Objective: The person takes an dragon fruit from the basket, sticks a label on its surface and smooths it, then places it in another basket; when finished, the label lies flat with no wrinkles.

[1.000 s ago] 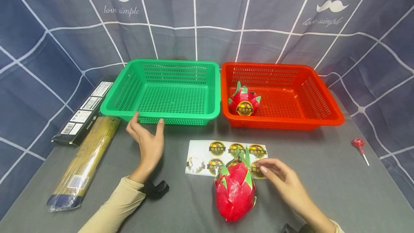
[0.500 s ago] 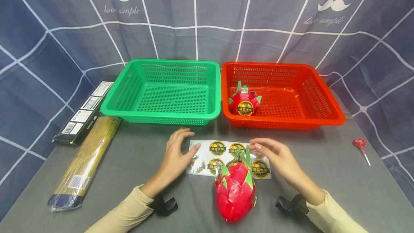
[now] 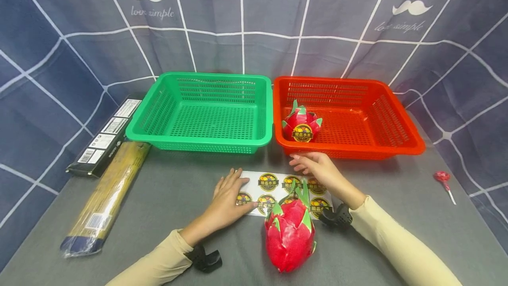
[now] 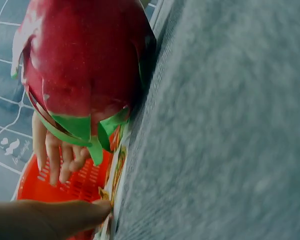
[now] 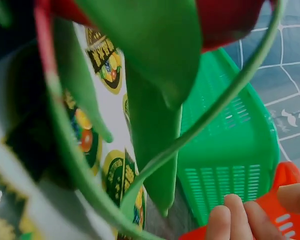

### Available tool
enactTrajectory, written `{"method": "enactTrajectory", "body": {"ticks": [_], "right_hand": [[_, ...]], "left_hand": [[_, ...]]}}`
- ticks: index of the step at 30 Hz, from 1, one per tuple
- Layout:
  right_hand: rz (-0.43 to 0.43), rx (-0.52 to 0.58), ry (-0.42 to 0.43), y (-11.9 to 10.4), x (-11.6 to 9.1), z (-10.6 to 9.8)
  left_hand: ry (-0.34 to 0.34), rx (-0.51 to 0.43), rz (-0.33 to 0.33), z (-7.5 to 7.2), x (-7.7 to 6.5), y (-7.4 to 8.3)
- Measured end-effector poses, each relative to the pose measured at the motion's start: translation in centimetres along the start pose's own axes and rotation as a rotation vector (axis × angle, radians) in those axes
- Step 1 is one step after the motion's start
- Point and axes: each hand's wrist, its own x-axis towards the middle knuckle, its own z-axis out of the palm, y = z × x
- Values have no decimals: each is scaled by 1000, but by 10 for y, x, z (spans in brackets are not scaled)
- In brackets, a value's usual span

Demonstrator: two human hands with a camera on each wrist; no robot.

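A red dragon fruit [image 3: 289, 237] with green leaf tips lies on the grey table, its leaves overlapping a white sheet [image 3: 255, 190] of round black-and-gold fruit stickers. My left hand [image 3: 230, 198] rests at the sheet's left end, fingers extended; in the left wrist view its thumb [image 4: 97, 210] is down at the sheet. Past the sheet, close to the front of the red basket [image 3: 357, 150], my right hand [image 3: 320, 170] hovers with loosely bent fingers and nothing visible in them. Inside that basket sits another dragon fruit [image 3: 296, 121] bearing one such sticker [image 3: 302, 133].
Left of the red basket stands a green basket [image 3: 198, 141]. A black box [image 3: 102, 142] with white labels and a clear pack of yellow sticks [image 3: 109, 193] lie along the left side. At the right lies a red lollipop [image 3: 442, 177]. A checked curtain [image 3: 218, 8] hangs behind.
My left hand has come right and down from the green basket's front onto the sheet's left end. My right hand has moved forward and left, toward the red basket.
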Motion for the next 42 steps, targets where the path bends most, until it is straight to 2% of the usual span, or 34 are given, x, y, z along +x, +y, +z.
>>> {"method": "enactTrajectory", "body": {"ticks": [3,6,11,16,29,36,42], "right_hand": [[32,-11,-26,0,9,2],[31,-28,-88,2,15,7],[4,-137,-144,6,21,19],[-55,-226,-125,7,19,29],[-129,-308,-50,7,20,43],[-153,-286,-20,10,19,46],[-149,-224,-45,11,20,46]], "left_hand": [[11,-5,7,2,1,0],[22,-13,6,3,1,0],[31,-11,9,3,1,-1],[21,-16,-3,3,0,-1],[21,-12,1,4,0,-1],[31,-16,8,5,0,-2],[35,-17,13,5,1,-2]]}}
